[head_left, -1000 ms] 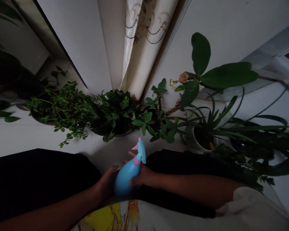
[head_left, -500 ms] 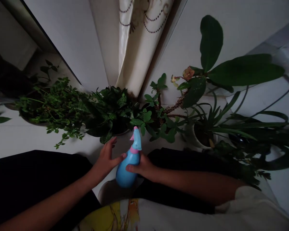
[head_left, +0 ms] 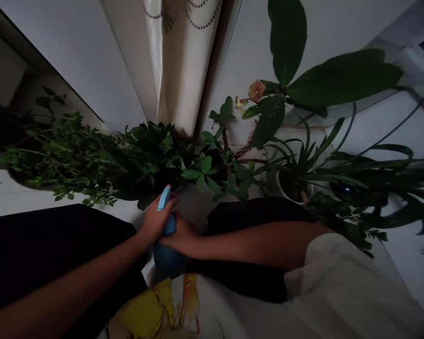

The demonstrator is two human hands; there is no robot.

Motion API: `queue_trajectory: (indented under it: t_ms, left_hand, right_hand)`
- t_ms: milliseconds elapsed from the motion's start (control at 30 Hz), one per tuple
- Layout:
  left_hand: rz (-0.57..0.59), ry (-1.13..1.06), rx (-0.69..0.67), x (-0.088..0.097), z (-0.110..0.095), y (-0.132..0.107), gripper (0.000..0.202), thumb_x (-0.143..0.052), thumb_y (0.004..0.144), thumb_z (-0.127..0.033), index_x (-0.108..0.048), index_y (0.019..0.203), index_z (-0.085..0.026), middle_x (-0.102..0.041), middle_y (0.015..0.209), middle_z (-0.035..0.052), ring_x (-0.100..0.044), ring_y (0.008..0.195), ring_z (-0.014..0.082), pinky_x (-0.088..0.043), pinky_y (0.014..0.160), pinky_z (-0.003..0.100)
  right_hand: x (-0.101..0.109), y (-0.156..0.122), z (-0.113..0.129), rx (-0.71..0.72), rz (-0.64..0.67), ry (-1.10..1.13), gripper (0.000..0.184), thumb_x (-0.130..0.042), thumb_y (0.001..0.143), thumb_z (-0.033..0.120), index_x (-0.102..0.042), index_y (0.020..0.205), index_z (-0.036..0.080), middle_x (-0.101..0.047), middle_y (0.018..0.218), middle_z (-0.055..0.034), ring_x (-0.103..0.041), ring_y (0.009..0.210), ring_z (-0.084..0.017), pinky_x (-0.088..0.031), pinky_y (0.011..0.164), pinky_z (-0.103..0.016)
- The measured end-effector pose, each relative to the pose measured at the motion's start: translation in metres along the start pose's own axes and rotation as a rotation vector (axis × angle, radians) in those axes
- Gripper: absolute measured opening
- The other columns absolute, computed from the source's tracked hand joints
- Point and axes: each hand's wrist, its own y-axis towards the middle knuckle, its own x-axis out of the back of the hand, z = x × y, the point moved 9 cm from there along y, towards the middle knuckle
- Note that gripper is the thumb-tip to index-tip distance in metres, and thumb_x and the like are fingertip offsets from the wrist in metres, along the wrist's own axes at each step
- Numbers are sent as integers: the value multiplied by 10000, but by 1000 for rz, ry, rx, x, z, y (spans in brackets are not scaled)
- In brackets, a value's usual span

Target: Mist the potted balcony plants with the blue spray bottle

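A blue spray bottle (head_left: 168, 260) with a pink nozzle tip stands between my knees, its head pointing away from me at the potted plants. My left hand (head_left: 156, 215) is closed around the spray head, and its fingers hide the trigger. Just below, my right hand (head_left: 184, 234) wraps the bottle's upper body. Straight past the nozzle grows a dark leafy plant (head_left: 159, 150). To its right is a thorny-stemmed plant (head_left: 229, 165) with small rounded leaves. I cannot make out any spray.
A trailing small-leaved plant (head_left: 60, 150) sits at the left. At the right, a white pot (head_left: 281, 186) holds a long-leaved plant. Behind the row hangs a cream curtain (head_left: 183, 70) beside pale walls. My dark-clothed knees flank the bottle.
My left hand has gone from open beside the bottle to gripping its spray head. The bottle has turned, and my right hand has shifted its hold. The view has moved slightly right.
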Motion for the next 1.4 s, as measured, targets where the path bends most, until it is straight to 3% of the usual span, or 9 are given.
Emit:
queue_trajectory:
  t_ms: [167,333,433,567,733,900,1067,1267,1400]
  left_hand:
    - [21,90,17,-6,0,9,366,-526,773,-543,-657,769,-201,-721,776,68,-662,742,234,-491,655,302]
    - [56,227,54,-13,12,11,319,-501,786,-464,-592,597,-224,-647,616,48,-613,613,200,-467,612,294]
    - [49,271,10,-14,8,14,333,-484,795,-473,-566,576,-236,-634,586,38,-614,597,198,-467,604,291]
    - [42,279,-75,-18,-10,20,390,-468,808,-533,-585,592,-230,-659,609,39,-645,631,212,-493,639,300]
    - [120,143,-170,-35,-25,32,393,-517,772,-555,-679,795,-198,-754,864,78,-699,853,253,-538,769,327]
    - [133,268,-112,-41,-19,34,348,-475,770,-476,-648,633,-208,-709,709,54,-675,718,230,-522,741,323]
    - [75,320,-37,-40,-14,27,343,-476,777,-460,-576,551,-222,-629,579,33,-627,609,204,-499,642,300]
    - [54,298,-50,-36,-14,25,352,-489,763,-493,-563,541,-230,-625,580,44,-625,618,218,-513,656,318]
    - [116,196,-25,-41,-11,26,312,-534,724,-481,-663,688,-199,-725,779,82,-681,780,261,-535,730,350]
  right_hand:
    - [2,2,-2,-112,13,-106,663,-757,636,451,-511,1196,194,-700,1024,-109,-684,956,-348,-462,692,-383]
    - [1,-2,-13,-191,10,-65,788,-784,648,422,-483,1340,194,-695,1129,-135,-674,1044,-356,-486,775,-406]
    - [6,-4,-11,-191,-8,-105,787,-777,659,441,-484,1348,197,-703,1123,-123,-682,1030,-337,-494,771,-394]
    - [18,-4,1,-148,-64,-156,737,-743,690,463,-476,1320,191,-715,1092,-99,-700,986,-297,-496,725,-352]
    - [28,2,-1,-182,-106,-204,681,-714,710,522,-485,1238,157,-714,1092,-120,-709,966,-295,-502,708,-341]
    - [29,4,-9,-187,-96,-179,681,-707,718,534,-499,1243,154,-707,1119,-126,-701,1015,-316,-523,752,-364]
    - [29,1,-16,-221,-76,-158,742,-745,693,514,-484,1306,189,-703,1160,-96,-688,1069,-295,-530,806,-351]
    - [27,3,-15,-178,-62,-165,766,-739,696,537,-483,1310,157,-694,1164,-121,-687,1065,-308,-541,812,-368]
    - [22,6,-14,-154,-42,-185,734,-724,702,561,-511,1269,145,-671,1202,-149,-682,1074,-324,-540,804,-381]
